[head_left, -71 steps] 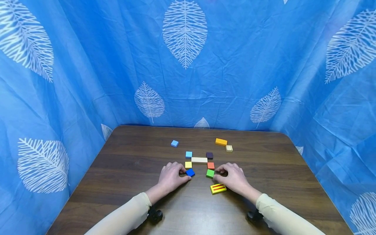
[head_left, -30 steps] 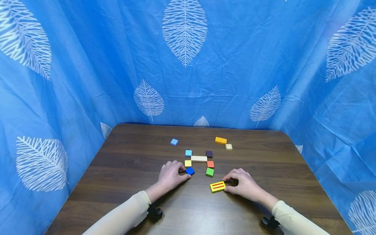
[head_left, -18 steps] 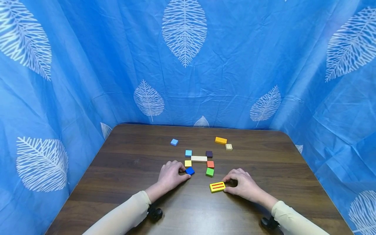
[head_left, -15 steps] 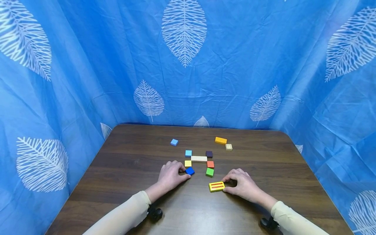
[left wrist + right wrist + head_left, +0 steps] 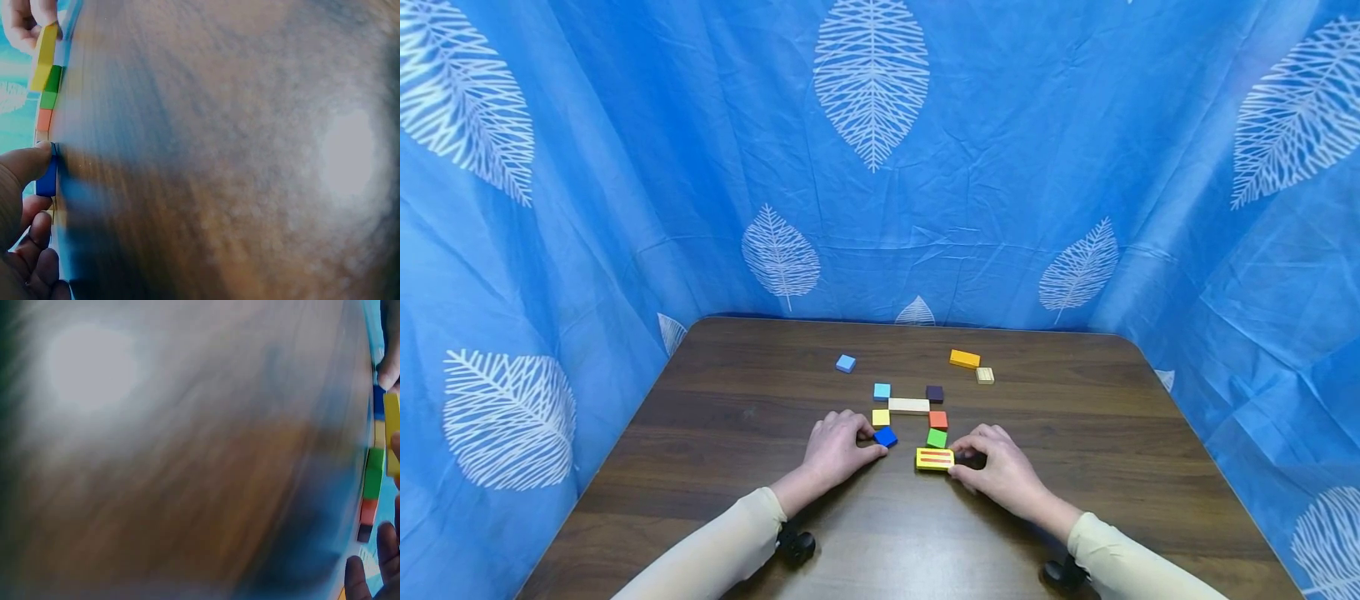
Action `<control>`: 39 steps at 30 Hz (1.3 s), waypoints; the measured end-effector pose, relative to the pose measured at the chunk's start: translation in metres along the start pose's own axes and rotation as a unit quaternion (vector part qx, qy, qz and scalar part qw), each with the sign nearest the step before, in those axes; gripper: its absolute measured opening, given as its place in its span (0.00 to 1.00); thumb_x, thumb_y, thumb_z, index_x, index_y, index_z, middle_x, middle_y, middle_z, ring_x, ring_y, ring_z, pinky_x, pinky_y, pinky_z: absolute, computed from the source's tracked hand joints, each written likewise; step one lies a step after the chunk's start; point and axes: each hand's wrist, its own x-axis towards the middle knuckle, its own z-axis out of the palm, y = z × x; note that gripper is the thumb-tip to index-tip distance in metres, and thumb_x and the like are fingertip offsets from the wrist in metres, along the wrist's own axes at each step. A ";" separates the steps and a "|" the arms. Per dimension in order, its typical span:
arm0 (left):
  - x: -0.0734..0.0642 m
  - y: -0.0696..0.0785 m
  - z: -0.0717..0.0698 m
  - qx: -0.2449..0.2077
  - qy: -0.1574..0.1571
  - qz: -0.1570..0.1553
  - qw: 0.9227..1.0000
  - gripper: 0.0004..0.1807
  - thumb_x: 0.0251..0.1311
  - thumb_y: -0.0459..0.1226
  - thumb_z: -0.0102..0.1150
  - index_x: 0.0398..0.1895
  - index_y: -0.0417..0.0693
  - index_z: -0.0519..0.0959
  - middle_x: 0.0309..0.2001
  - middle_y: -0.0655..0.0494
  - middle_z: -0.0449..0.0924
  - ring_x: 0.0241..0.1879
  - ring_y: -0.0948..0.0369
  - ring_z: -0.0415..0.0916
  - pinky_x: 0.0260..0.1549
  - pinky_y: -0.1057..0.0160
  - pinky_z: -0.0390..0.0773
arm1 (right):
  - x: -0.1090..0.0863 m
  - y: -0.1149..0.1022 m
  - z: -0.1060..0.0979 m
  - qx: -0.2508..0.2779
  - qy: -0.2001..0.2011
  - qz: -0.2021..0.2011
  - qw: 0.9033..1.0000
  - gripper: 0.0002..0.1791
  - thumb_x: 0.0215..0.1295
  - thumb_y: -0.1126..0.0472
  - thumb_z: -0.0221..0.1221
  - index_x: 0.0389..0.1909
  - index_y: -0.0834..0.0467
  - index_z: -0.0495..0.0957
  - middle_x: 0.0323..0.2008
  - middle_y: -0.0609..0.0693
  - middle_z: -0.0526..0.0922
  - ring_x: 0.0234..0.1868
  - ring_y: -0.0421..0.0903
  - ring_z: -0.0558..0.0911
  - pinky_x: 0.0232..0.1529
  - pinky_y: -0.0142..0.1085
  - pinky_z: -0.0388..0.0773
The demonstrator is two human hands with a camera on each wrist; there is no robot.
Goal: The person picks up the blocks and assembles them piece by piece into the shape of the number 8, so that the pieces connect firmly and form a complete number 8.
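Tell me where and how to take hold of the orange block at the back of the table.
Probably pinch the orange block across its two long sides, coming from above. It lies flat and narrow, its near right end stands close by the pale striped block, and its long sides look free.

table [image 5: 737, 433]: dark wood-grain, faint sheen | blocks [image 5: 937, 438]: painted, matt | curtain [image 5: 1000, 167]: creased cloth

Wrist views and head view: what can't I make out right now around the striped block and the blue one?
- Right hand hides the striped yellow block's right end, head view.
- Left hand hides the dark blue block's left edge contact.
- Both wrist views: table blurred, blocks squeezed against the frame edge.
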 end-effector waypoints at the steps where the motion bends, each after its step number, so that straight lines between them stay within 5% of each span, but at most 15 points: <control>1: 0.000 0.000 0.000 0.000 0.001 0.001 1.000 0.16 0.54 0.56 0.74 0.35 0.58 0.84 0.36 0.65 0.79 0.38 0.60 0.71 0.40 0.56 0.68 | 0.001 -0.002 0.002 -0.005 0.005 -0.004 1.000 0.14 0.52 0.53 0.78 0.39 0.41 0.86 0.33 0.33 0.76 0.40 0.36 0.71 0.41 0.35 0.72; 14: 0.000 0.002 -0.001 0.001 0.007 0.007 1.000 0.16 0.53 0.55 0.76 0.33 0.57 0.84 0.35 0.64 0.79 0.38 0.60 0.72 0.39 0.56 0.68 | 0.014 -0.020 0.019 -0.086 0.015 -0.045 0.995 0.14 0.50 0.50 0.79 0.37 0.46 0.88 0.29 0.34 0.71 0.36 0.36 0.68 0.39 0.38 0.68; 39: -0.002 0.000 -0.001 -0.007 0.004 0.002 1.000 0.18 0.54 0.56 0.75 0.37 0.56 0.85 0.38 0.63 0.79 0.39 0.59 0.71 0.41 0.55 0.69 | 0.016 -0.020 0.021 -0.089 0.002 -0.036 0.995 0.14 0.50 0.50 0.79 0.37 0.45 0.88 0.29 0.35 0.72 0.36 0.37 0.68 0.38 0.38 0.68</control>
